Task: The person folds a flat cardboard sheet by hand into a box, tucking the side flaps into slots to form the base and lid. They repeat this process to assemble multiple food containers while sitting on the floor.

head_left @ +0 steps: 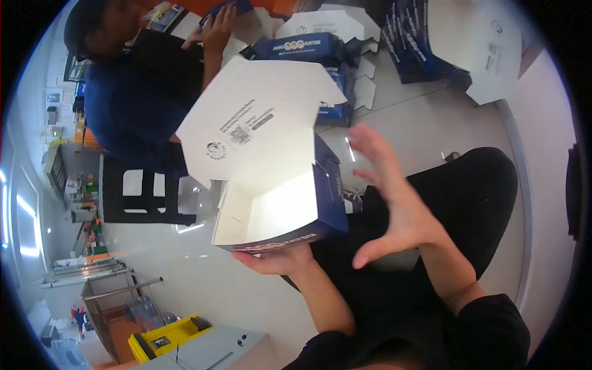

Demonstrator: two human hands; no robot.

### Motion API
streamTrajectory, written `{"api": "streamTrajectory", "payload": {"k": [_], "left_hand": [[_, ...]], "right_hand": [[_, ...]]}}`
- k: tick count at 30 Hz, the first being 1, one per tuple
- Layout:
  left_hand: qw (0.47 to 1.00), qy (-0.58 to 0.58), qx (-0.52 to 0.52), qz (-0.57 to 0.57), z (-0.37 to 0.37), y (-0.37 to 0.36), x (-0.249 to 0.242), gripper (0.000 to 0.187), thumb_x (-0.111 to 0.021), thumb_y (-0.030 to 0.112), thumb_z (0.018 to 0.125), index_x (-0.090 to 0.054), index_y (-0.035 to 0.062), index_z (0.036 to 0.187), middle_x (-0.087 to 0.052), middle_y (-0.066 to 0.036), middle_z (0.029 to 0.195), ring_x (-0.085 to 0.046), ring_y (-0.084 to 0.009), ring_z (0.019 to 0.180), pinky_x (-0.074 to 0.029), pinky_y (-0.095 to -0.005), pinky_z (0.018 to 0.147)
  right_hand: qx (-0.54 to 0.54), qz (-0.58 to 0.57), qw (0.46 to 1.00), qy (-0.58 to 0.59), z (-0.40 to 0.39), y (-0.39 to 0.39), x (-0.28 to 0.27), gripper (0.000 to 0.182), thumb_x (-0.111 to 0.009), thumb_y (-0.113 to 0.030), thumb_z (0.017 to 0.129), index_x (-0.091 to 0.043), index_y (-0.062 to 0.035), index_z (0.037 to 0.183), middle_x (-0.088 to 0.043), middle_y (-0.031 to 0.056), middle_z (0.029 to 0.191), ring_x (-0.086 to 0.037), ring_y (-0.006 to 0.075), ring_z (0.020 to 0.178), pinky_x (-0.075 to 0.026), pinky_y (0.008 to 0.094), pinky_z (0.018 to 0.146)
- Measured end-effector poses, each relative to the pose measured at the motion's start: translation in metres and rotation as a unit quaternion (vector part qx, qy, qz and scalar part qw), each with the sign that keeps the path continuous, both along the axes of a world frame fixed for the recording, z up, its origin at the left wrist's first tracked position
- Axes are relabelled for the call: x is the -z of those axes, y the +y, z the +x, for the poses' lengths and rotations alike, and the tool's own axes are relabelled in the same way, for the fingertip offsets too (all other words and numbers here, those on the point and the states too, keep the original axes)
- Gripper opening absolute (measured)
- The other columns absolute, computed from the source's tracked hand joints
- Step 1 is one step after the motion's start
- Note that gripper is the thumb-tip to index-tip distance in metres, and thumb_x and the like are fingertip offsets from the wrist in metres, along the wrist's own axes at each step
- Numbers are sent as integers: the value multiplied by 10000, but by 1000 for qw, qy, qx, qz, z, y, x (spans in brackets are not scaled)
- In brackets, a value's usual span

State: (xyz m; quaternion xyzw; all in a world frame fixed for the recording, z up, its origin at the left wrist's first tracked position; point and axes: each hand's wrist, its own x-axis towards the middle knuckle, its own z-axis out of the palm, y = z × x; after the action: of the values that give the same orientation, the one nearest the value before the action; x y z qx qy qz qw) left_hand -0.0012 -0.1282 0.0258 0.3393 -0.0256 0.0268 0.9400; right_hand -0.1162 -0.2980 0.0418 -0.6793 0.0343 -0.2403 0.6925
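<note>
A folded carton box (280,206), white inside and dark blue outside, stands open with its printed white lid (265,117) raised. Under its near side is my left hand (277,260), holding it from below; most of the fingers are hidden behind the box. My right hand (394,203) is to the right of the box, apart from it, with fingers spread and nothing held.
Stacked blue boxes (302,46) and more open cartons (481,46) lie on the tiled floor ahead. A co-worker (135,92) at the upper left handles another blue box. A black stool (145,191) stands left, a yellow bin (166,339) lower left.
</note>
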Motion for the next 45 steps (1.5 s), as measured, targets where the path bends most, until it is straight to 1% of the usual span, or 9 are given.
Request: {"api": "streamTrajectory", "payload": {"k": [3,8,14,19,21,31,34,38,45], "left_hand": [[996,-18,57,69,-8,-4,19,799,-560,582,885,-389,59,1465,-432,-145,1479,-433,-349,1343,-373,-507,1098],[971,-93,211,70,-7,9,42,789,-619,519,830,-421,54,1437,-484,-126,1420,-471,-326,1305,-390,-505,1074],[976,-106,157,108,-6,-4,49,751,-684,367,826,-413,49,1450,-518,-99,1410,-503,-273,1290,-374,-464,1088],[978,-114,162,66,-4,11,56,771,-715,312,795,-413,57,1456,-540,-94,1393,-517,-269,1277,-373,-455,1090],[980,-84,164,77,-7,14,55,1174,-811,273,679,-79,31,1564,-335,-143,1523,-358,-298,1392,-288,-436,1146],[980,-127,121,92,-13,-9,6,1240,-865,277,660,-56,-6,1556,-309,-138,1556,-330,-273,1424,-251,-399,1170],[979,-138,108,102,-12,-5,13,1259,-891,291,649,-68,-1,1557,-327,-140,1546,-340,-268,1421,-261,-390,1168],[967,-60,243,43,-15,21,61,1216,-863,323,665,-100,-1,1554,-324,-144,1550,-359,-274,1413,-290,-403,1159],[952,-19,296,-78,-15,37,84,1104,-789,368,691,-179,-4,1533,-362,-160,1521,-392,-311,1387,-330,-437,1138]], "right_hand": [[-31,33,998,-53,15,11,19,1468,-984,-383,503,-19,-44,1556,-203,205,1561,-222,327,1450,-207,440,1159],[27,149,983,-101,20,1,43,722,-720,-405,858,-497,-9,1419,-236,232,1535,-269,306,1428,-235,431,1147],[-53,416,903,-94,37,0,65,789,-571,-413,977,-192,-39,1559,-318,113,1566,-330,206,1413,-248,349,1154],[-62,336,933,-115,36,2,58,798,-516,-470,993,-165,-35,1563,-301,117,1570,-326,212,1415,-244,350,1154],[17,287,947,-144,42,9,61,793,-462,-497,1008,-147,-25,1562,-313,123,1561,-335,213,1409,-259,350,1147],[69,246,964,-70,46,27,69,792,-387,-559,1010,-150,-47,1565,-307,132,1572,-320,244,1430,-273,367,1153],[-13,439,890,-120,42,16,50,821,-221,-677,983,-112,-126,1582,-241,114,1603,-262,277,1458,-242,415,1174],[56,570,819,12,33,-15,101,477,-537,-388,1008,-572,3,1277,-677,107,1120,-667,187,985,-513,310,899],[59,381,922,40,23,-10,81,448,-552,-406,999,-616,-10,1197,-677,65,1065,-644,142,963,-498,281,860]]}}
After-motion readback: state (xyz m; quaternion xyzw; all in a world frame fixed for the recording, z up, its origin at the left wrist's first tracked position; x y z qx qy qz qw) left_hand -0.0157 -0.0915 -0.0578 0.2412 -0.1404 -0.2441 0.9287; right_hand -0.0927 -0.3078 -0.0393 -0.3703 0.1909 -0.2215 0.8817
